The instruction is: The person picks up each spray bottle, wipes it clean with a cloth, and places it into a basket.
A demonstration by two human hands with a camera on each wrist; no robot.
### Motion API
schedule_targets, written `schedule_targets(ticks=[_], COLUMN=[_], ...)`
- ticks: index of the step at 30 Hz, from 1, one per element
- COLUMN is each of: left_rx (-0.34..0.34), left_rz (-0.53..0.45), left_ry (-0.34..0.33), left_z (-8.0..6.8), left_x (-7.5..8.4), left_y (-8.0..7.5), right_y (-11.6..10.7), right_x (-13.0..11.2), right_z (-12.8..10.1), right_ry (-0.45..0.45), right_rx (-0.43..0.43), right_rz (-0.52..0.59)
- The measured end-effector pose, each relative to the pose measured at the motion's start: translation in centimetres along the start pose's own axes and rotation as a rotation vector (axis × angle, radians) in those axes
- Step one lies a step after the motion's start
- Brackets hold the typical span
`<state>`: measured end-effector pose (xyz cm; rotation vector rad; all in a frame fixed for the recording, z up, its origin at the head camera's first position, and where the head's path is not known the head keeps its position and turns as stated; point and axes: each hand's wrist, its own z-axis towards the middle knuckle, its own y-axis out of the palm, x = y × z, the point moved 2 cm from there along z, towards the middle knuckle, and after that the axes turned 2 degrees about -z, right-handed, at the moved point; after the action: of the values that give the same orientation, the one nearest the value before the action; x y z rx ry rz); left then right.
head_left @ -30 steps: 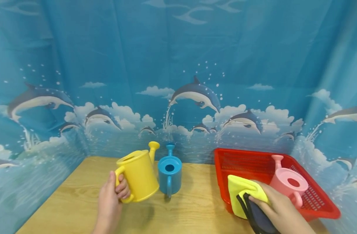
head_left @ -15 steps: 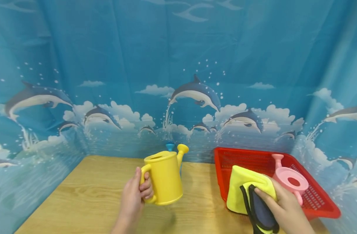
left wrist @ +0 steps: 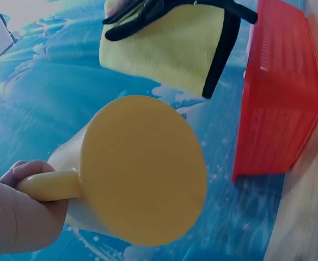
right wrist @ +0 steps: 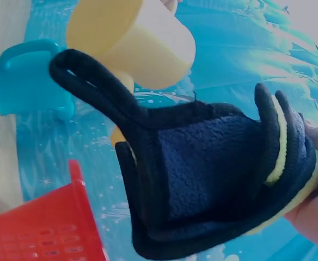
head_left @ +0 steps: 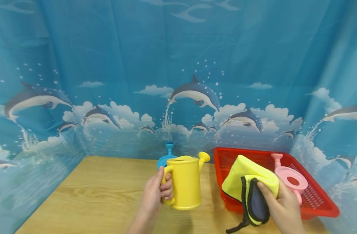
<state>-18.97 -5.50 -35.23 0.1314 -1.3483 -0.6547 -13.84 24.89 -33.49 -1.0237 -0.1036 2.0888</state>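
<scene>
My left hand (head_left: pixel 155 191) grips the handle of a yellow watering can (head_left: pixel 186 185), held upright above the table with its spout pointing right. The left wrist view shows the can's round base (left wrist: pixel 145 171) from below. In my right hand (head_left: pixel 283 204) is a folded yellow cloth (head_left: pixel 239 172) with a dark grey side and black edging, pinched between thumb and fingers. A black loop (right wrist: pixel 93 81) hangs from the cloth. The cloth overlaps the front of the red basket in the head view, a short way right of the yellow can.
A blue watering can (head_left: pixel 164 160) stands at the table's back, mostly hidden behind the yellow one. The red plastic basket (head_left: pixel 321 209) sits on the right with a pink watering can (head_left: pixel 292 178) inside. A dolphin-print curtain (head_left: pixel 131 65) surrounds the wooden table (head_left: pixel 87 195).
The left hand has carried the yellow watering can rightward, across the front of the blue one, and brought it more upright. The right hand has turned the cloth, showing more of its dark side.
</scene>
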Motion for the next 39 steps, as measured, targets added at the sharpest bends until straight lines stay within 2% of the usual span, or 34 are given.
schedule_targets(ticks=[6, 9, 11, 14, 17, 20, 24, 27, 33, 36, 39], left_rx=[-0.03, -0.022, -0.007, 0.022, 0.049, 0.059, 0.044, 0.04, 0.028, 0.006, -0.014], left_rz=[-0.05, -0.066, -0.08, -0.1, -0.104, -0.102, -0.095, -0.083, -0.049, -0.053, -0.062], left_ry=[-0.092, -0.15, -0.189, -0.225, -0.234, -0.234, -0.231, -0.233, -0.226, -0.219, -0.222], left_z=[0.2, 0.1, 0.0, 0.0, -0.1, -0.3, -0.5, -0.6, -0.7, -0.7, -0.8], left_x=[-1.0, -1.5, -1.8, -2.2, -2.5, -2.7, -2.9, -3.1, -3.1, -3.0, -2.9], left_y=[1.3, 2.0, 2.5, 3.0, 3.3, 3.5, 3.8, 4.0, 4.0, 4.1, 4.1], right_y=[0.9, 1.7, 2.2, 3.0, 3.6, 4.4, 5.8, 7.0, 8.9, 9.2, 9.0], right_x=[0.3, 0.3, 0.0, -0.8, -1.7, -2.4, -2.9, -3.1, -3.3, -3.5, -3.5], right_z=[-0.4, -0.8, -1.1, -1.5, -1.7, -2.1, -2.9, -3.5, -4.0, -4.0, -3.9], right_ry=[0.068, 0.057, -0.012, -0.183, -0.311, -0.365, -0.472, -0.581, -0.735, -0.792, -0.852], right_rx=[0.036, 0.071, 0.092, 0.084, -0.026, -0.146, -0.189, -0.192, -0.213, -0.224, -0.259], right_rz=[0.048, 0.082, 0.108, 0.165, 0.219, 0.26, 0.292, 0.235, -0.031, -0.073, -0.064])
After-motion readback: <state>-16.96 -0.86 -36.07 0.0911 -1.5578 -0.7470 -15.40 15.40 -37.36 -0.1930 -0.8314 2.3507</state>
